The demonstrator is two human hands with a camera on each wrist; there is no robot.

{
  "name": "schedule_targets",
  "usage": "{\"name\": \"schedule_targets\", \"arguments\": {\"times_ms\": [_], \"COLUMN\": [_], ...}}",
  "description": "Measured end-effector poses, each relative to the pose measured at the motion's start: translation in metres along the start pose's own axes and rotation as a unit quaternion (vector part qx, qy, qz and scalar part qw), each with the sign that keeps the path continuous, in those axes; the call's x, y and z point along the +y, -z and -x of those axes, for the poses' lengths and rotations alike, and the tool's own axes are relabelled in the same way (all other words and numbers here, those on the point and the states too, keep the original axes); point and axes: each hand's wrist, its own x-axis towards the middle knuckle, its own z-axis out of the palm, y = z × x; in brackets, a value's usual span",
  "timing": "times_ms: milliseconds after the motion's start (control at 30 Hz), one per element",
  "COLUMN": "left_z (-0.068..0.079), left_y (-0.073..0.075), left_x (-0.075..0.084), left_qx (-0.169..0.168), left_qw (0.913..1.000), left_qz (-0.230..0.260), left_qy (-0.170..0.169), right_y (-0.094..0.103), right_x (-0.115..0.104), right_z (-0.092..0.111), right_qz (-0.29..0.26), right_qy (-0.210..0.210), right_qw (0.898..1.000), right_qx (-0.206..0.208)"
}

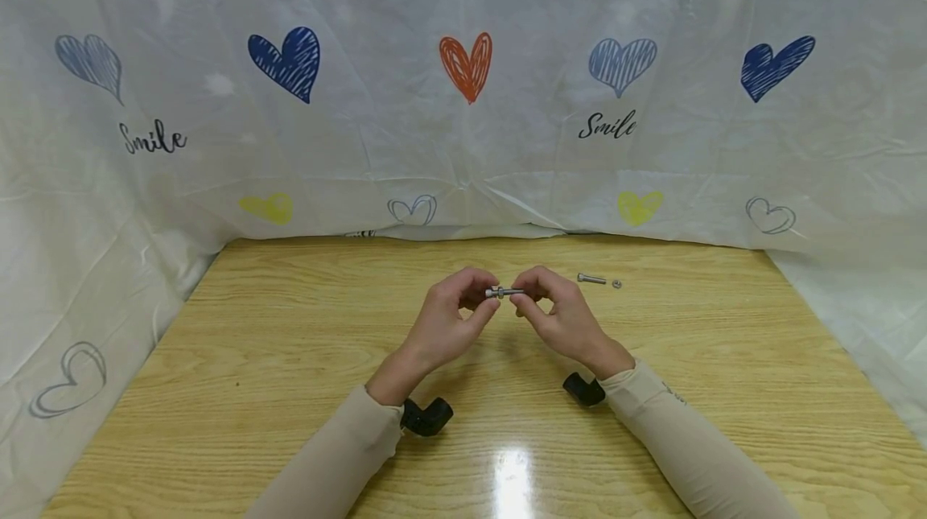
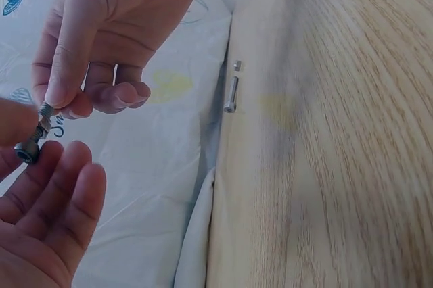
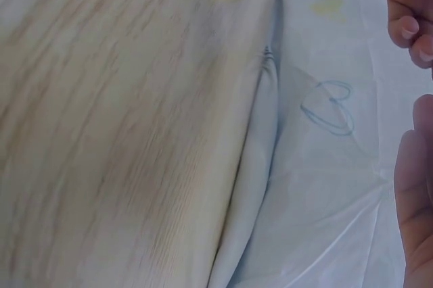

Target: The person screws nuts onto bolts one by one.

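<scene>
A silver socket-head bolt (image 1: 512,291) with a nut (image 1: 500,292) on its shank is held level between both hands, above the table. My left hand (image 1: 449,321) pinches the head end; the hex socket of the bolt head (image 2: 27,152) faces out in the left wrist view. Thumb and fingertips of my right hand (image 1: 565,316) grip the threaded end, and its other fingers curl loosely below. At the right edge of the right wrist view, parts of the left hand (image 3: 408,4) and right hand (image 3: 414,193) appear, with the bolt out of frame.
On the wooden table (image 1: 304,358), right of the hands, lie a second bolt (image 1: 591,279) and a loose nut (image 1: 617,284). A white cloth (image 1: 376,100) printed with hearts hangs along the table's back edge. Black wrist mounts (image 1: 427,418) sit under both sleeves.
</scene>
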Motion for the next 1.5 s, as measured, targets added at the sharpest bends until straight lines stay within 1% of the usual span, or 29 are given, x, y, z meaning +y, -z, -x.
{"name": "schedule_targets", "arguments": {"times_ms": [200,367,500,600,800,933,1033,1200,1267,1367,1500], "left_z": [0.0006,0.0007,0.001,0.0016,0.0027,0.0027,0.0025,0.0018,0.0014,0.0014,0.0019], "left_y": [0.0004,-0.0006,-0.0011,-0.0013,-0.0012,-0.0013,-0.0013,-0.0013,-0.0014,-0.0016,-0.0019], "left_x": [0.0002,0.0,-0.0004,-0.0005,0.0012,0.0014,0.0009,-0.0004,-0.0004,-0.0006,0.0001], "left_qx": [-0.005,0.001,0.0,-0.006,-0.017,-0.015,-0.009,0.001,0.003,0.006,0.005], "left_qw": [0.9996,0.999,0.999,0.9994,0.9988,0.9985,0.9992,0.9992,0.9988,0.9988,0.9994], "left_qz": [-0.017,-0.033,-0.031,-0.028,-0.035,-0.034,-0.029,-0.031,-0.033,-0.032,-0.026], "left_qy": [-0.02,-0.029,-0.031,-0.02,0.029,0.041,0.025,-0.024,-0.034,-0.037,-0.024], "right_y": [-0.0018,-0.0026,-0.0028,-0.0029,-0.0037,-0.0034,-0.003,-0.0027,-0.0027,-0.0026,-0.0024], "right_x": [-0.0011,-0.0031,-0.0037,-0.0035,-0.0027,-0.0032,-0.0035,-0.0032,-0.0029,-0.0029,-0.0029], "right_z": [0.0,0.0003,0.0002,0.0,-0.0001,0.0,0.0004,0.0006,0.0005,0.0002,0.0002], "right_qz": [-0.001,-0.003,-0.002,-0.002,-0.002,-0.001,-0.002,0.001,0.001,0.0,0.0], "right_qy": [0.013,0.014,0.016,0.02,0.024,0.018,0.009,0.004,0.006,0.009,0.008], "right_qw": [1.0,1.0,1.0,1.0,1.0,1.0,1.0,1.0,1.0,1.0,1.0], "right_qx": [0.0,-0.002,-0.001,0.0,0.003,0.002,0.0,-0.002,-0.001,-0.001,-0.001]}}
